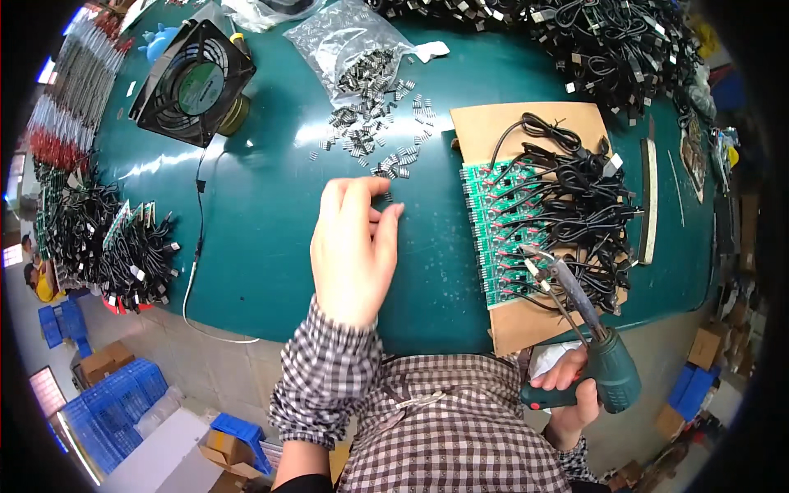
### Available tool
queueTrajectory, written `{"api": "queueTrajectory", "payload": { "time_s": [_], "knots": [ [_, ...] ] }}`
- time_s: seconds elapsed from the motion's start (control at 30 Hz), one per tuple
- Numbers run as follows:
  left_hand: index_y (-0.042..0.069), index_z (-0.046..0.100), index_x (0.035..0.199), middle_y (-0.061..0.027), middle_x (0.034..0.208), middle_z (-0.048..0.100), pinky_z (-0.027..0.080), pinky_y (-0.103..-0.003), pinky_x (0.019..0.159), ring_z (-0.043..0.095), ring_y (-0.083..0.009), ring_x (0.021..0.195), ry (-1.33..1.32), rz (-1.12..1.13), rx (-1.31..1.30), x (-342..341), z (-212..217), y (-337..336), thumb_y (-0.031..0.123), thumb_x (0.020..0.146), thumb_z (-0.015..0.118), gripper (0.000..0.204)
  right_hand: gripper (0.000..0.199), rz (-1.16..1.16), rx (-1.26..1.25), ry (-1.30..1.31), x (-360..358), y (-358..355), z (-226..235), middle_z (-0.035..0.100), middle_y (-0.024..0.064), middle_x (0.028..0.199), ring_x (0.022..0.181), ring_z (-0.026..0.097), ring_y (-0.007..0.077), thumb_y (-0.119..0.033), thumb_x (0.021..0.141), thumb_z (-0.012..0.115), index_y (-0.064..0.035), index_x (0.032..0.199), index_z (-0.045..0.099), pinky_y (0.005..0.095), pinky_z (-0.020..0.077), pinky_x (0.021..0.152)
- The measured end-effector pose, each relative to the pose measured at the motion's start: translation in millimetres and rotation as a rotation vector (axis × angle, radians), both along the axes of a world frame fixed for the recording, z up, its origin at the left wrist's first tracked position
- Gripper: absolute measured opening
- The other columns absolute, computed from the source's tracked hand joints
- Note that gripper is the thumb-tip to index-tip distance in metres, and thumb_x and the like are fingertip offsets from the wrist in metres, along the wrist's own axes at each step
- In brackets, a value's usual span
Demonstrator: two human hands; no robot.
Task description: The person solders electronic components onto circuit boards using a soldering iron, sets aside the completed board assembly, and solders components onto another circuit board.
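My left hand (353,246) is over the green table with its fingers bent and a gap between thumb and forefinger. A tiny black connector (388,197) shows in that gap, apparently not gripped. Just beyond lies a loose pile of small black pin connectors (357,131), spilling from a clear plastic bag (341,41). At the table's front edge my right hand (571,394) is closed around the handle of a green soldering gun (615,374). Its metal barrel points up and left over a row of green circuit boards (497,234) with black cables (575,209) attached, lying on cardboard (526,329).
A black fan (196,82) stands at the back left, its cord running to the front edge. Bundles of black cables (136,246) lie at the left, and a large heap of USB cables (608,41) at the back right. A pale strip (649,201) lies right of the cardboard.
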State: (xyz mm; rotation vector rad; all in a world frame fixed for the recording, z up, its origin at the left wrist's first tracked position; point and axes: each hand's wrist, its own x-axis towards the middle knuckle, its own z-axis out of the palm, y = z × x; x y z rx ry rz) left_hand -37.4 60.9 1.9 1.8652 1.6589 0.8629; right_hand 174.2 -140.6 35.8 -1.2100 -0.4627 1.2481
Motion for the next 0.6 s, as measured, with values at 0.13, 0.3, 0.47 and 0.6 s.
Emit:
{"api": "queueTrajectory", "payload": {
  "time_s": [0.13,0.3,0.47,0.6],
  "knots": [
    [0.000,0.053,0.084,-0.0102,0.079,0.051,0.045,-0.030,0.057,0.053,-0.0201,0.063,0.166,-0.025,0.134,-0.4,-16.0,17.6,0.002,0.076,0.061,0.012,0.043,0.006,0.015,0.021,-0.3,6.9,0.4,0.049,0.0079,0.073,0.070,0.056,0.0213,-0.030,0.079,0.061,0.0044,0.098,0.044,0.0430,0.0537,0.068],
    [0.001,0.053,0.082,-0.0119,0.077,0.053,0.045,-0.033,0.058,0.055,-0.0264,0.066,0.292,-0.017,0.314,2.7,-12.7,11.6,-0.001,0.076,0.059,0.008,0.047,0.054,0.067,-0.077,1.6,12.0,-3.2,0.046,0.0069,0.068,0.062,0.051,0.0182,-0.036,0.083,0.053,0.0040,0.104,0.040,0.0361,0.0547,0.057],
    [-0.001,0.054,0.083,-0.0079,0.074,0.058,0.047,-0.027,0.056,0.057,-0.0172,0.059,0.153,0.007,0.177,-1.0,-9.8,9.5,0.001,0.078,0.059,0.008,0.048,0.059,0.047,-0.091,2.5,11.4,-2.5,0.048,0.0073,0.072,0.065,0.054,0.0189,-0.038,0.082,0.054,0.0027,0.103,0.041,0.0359,0.0546,0.058],
    [-0.002,0.055,0.083,-0.0081,0.074,0.061,0.049,-0.023,0.057,0.059,-0.0110,0.061,-0.792,0.085,-0.420,5.8,14.1,-21.9,0.001,0.080,0.059,0.006,0.050,0.093,-0.014,-0.132,-2.5,22.8,7.4,0.051,0.0089,0.079,0.072,0.057,0.0207,-0.041,0.081,0.057,0.0011,0.104,0.043,0.0360,0.0545,0.061]
  ]
}}
